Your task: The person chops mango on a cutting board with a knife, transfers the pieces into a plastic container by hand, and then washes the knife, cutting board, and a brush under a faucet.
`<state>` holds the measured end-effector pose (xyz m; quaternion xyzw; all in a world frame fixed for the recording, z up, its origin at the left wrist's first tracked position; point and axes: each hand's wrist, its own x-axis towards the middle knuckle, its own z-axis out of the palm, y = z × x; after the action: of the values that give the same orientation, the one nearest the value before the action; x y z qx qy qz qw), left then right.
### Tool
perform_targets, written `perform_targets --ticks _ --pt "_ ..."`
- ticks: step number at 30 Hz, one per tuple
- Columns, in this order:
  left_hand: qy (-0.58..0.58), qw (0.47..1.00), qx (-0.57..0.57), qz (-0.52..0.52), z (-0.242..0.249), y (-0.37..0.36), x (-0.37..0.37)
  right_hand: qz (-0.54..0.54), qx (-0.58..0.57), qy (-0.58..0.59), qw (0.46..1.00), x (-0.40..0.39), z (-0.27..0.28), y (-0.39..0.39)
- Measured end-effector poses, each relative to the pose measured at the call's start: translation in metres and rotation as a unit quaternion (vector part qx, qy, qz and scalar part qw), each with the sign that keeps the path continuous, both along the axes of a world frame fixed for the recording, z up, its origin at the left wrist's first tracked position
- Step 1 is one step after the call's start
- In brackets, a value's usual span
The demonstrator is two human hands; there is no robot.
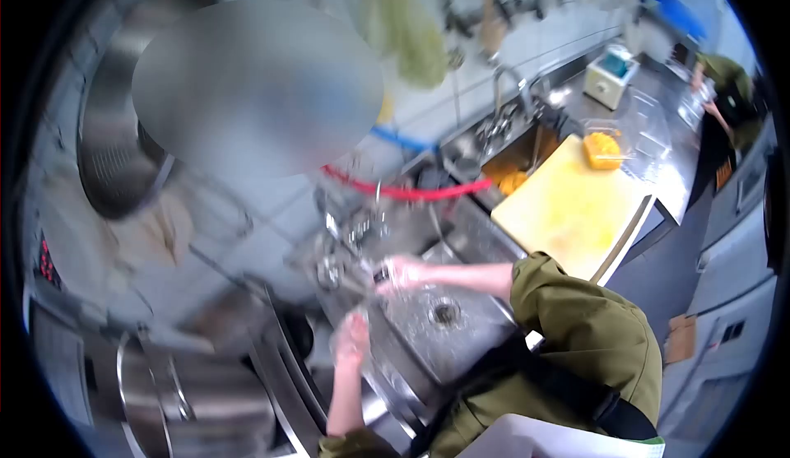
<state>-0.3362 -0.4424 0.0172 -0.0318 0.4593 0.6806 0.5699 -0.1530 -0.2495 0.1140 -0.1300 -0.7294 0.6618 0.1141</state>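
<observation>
Both of my hands are over a steel sink [461,347] with a round drain [445,313]. My right hand [401,274] reaches in from an olive sleeve and looks closed around a small dark metal item [380,274] beside the tap fittings [350,236]. Lower down, my left hand [352,336] hovers at the sink's near rim with its fingers bunched together. Motion blur hides whether it holds anything.
A yellow cutting board [568,211] lies right of the sink, with a clear tub of orange food [603,149] behind it. A red hose [411,191] crosses above. Large steel pots [123,129] [189,392] stand on the left. Another person [724,88] works far right.
</observation>
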Motion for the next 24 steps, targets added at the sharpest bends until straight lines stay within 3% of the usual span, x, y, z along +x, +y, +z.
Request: perform_targets --ticks 2,3,5,7,11,13,15,17,19,21,22,24 --pt "0.033 0.999 -0.034 -0.020 0.007 0.012 0.000 0.074 0.079 -0.005 0.994 0.009 0.032 0.008" --pt "0.017 0.999 -0.036 -0.026 0.017 0.022 -0.001 0.057 0.074 0.032 0.995 0.014 0.045 0.007" --pt "-0.027 0.998 -0.051 -0.040 0.024 0.039 0.003 0.007 0.148 -0.079 0.986 0.030 0.096 -0.001" --pt "0.015 0.999 -0.040 -0.029 0.013 0.053 0.009 -0.039 0.178 -0.038 0.983 0.050 0.118 0.002" --pt "0.034 0.997 -0.045 -0.058 0.001 0.057 0.029 -0.149 0.103 0.017 0.983 0.110 0.188 0.020" --pt "0.030 0.995 -0.070 -0.057 -0.011 0.051 0.033 -0.202 0.012 0.138 0.969 0.134 0.208 0.043" --pt "0.024 0.994 -0.099 -0.031 -0.032 0.051 0.031 -0.227 -0.026 0.180 0.957 0.163 0.227 0.076" --pt "0.013 0.993 -0.120 -0.014 -0.042 0.053 0.039 -0.252 0.121 0.029 0.960 0.219 0.290 0.080" --pt "0.018 0.992 -0.123 0.000 -0.038 0.057 0.055 -0.304 0.134 0.130 0.934 0.251 0.296 0.133" --pt "0.039 0.992 -0.121 0.010 -0.043 0.065 0.059 -0.345 0.206 0.160 0.902 0.290 0.330 0.148" --pt "0.008 0.988 -0.138 0.065 -0.031 0.073 0.071 -0.336 0.236 0.127 0.903 0.310 0.349 0.159" --pt "0.060 0.989 -0.116 0.064 -0.017 0.079 0.087 -0.318 0.300 0.088 0.895 0.347 0.381 0.189"
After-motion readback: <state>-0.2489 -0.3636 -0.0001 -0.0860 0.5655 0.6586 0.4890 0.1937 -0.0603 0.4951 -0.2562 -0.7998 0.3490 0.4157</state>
